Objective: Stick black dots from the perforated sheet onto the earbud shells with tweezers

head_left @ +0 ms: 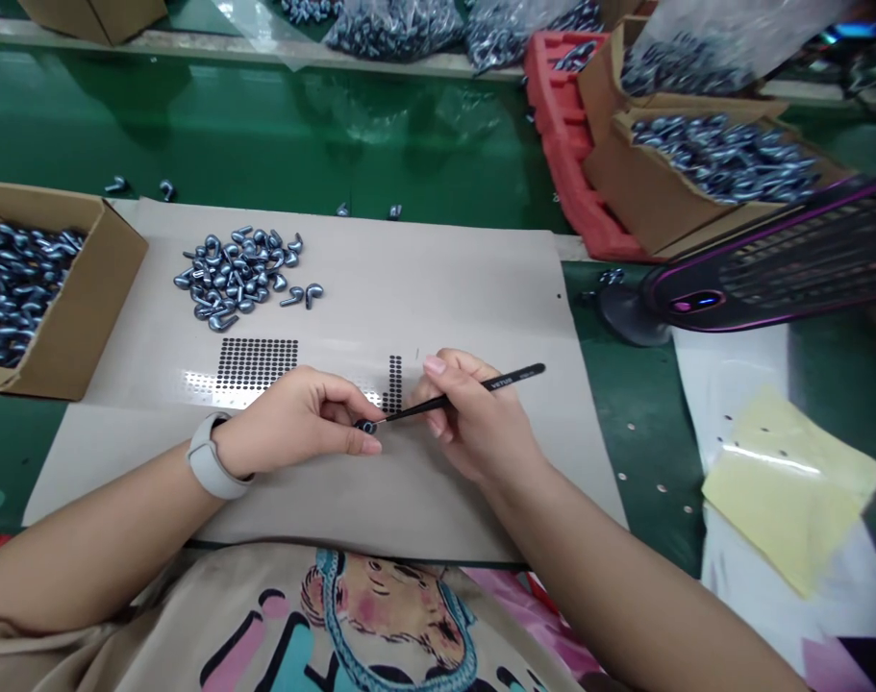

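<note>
My left hand [304, 423], with a light grey band on the wrist, pinches a small dark earbud shell [366, 426] between thumb and forefinger. A pair of black tweezers [466, 392] rests in my closed right hand [473, 413], held like a pen. Its fine tip meets or nearly meets the end of the shell; whether it grips anything is too small to tell. Just behind the hands, a narrow block of small black dots [394, 377] lies on a clear sheet. A wider dot block [257, 365] is on the left. Beyond it sits a pile of shiny blue-grey earbud shells [239, 274].
A cardboard box of shells [84, 308] stands at left. At back right are a red tray [563, 135] and another full box [617, 192]. A black fan [755, 259] reaches in from the right, above yellow film [784, 481]. Grey paper [481, 288] covers the green bench.
</note>
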Demonstrator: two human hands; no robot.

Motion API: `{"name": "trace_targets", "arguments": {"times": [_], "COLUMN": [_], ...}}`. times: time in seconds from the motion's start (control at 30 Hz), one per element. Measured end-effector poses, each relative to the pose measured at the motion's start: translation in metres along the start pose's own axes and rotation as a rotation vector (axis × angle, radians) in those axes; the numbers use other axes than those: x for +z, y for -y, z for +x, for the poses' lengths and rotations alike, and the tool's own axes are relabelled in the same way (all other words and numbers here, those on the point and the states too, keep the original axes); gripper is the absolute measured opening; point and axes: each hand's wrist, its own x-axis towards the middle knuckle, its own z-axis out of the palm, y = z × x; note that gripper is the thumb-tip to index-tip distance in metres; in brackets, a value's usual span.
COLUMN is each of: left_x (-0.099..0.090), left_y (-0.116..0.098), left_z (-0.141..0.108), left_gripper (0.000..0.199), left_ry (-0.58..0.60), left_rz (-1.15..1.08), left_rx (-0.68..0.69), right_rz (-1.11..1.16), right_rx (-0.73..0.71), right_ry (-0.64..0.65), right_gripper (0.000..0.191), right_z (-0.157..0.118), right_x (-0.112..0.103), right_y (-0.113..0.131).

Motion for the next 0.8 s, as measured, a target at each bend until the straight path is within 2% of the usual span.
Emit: {"name": "trace_targets", "arguments": {"times": [0.17,0.37,0.67,0.8], "left_x": [0.0,-0.001,-0.002,-0.001], "left_y": [-0.002,0.0,-0.001,-0.002], "left_z": [0.0,-0.001,0.0,0.001], "left_gripper": [0.022,0.022,0.018,0.017], "left_ry": [0.002,0.004,0.006,0.007], "left_rz": [-0.027,-0.002,0.021,0.001], "left_rx": [-0.003,0.018,0.02,0.014], "right_rz": [-0.064,-0.178,-0.465,-0.456], "right_rx": [-0.215,-0.431,-0.647,-0.689], "right_ry": [-0.029,0.07,0.14,0.174], "right_gripper": [0.047,0.046,0.037,0.034], "right_z": [-0.008,-0.018,-0.023,-0.023], "right_x": [-0.006,-0.004,-0.005,-0.009], "right_y": [-0.006,-0.006,0.001,0.0]}}
